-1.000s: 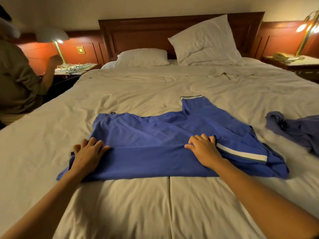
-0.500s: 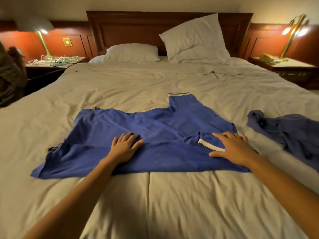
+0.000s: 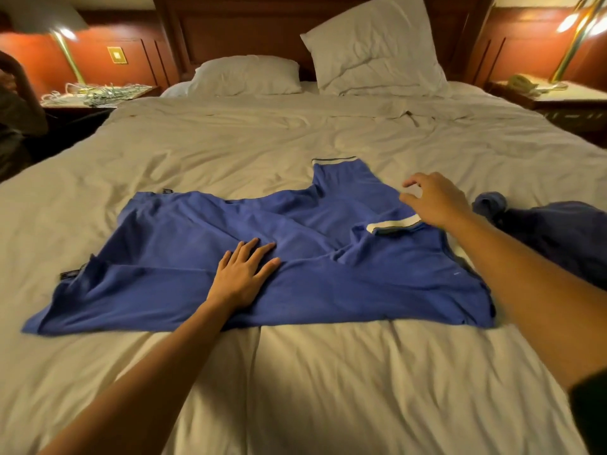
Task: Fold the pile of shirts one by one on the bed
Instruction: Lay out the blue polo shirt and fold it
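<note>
A blue shirt (image 3: pixel 184 244) with white-trimmed sleeves lies spread across the white bed (image 3: pixel 312 389). One sleeve is folded inward over its right part, and the other points toward the pillows. My left hand (image 3: pixel 241 277) presses flat on the shirt's middle with straight fingers. Over the shirt's far right side, just beyond the folded sleeve's white cuff, my right hand (image 3: pixel 433 200) hovers with loosely curved fingers and nothing in it. A crumpled dark blue shirt (image 3: pixel 551 231) lies to the right of it.
Two white pillows (image 3: pixel 374 47) lean at the wooden headboard. A nightstand (image 3: pixel 95 96) with tangled cables and a lamp stands at the back left, and a person (image 3: pixel 16 103) sits beside it. Another nightstand (image 3: pixel 558 96) with a phone and lamp is at the back right.
My left hand slid right from the shirt's left edge to its middle. My right hand folded the right sleeve inward, then lifted off and moved toward the far right side.
</note>
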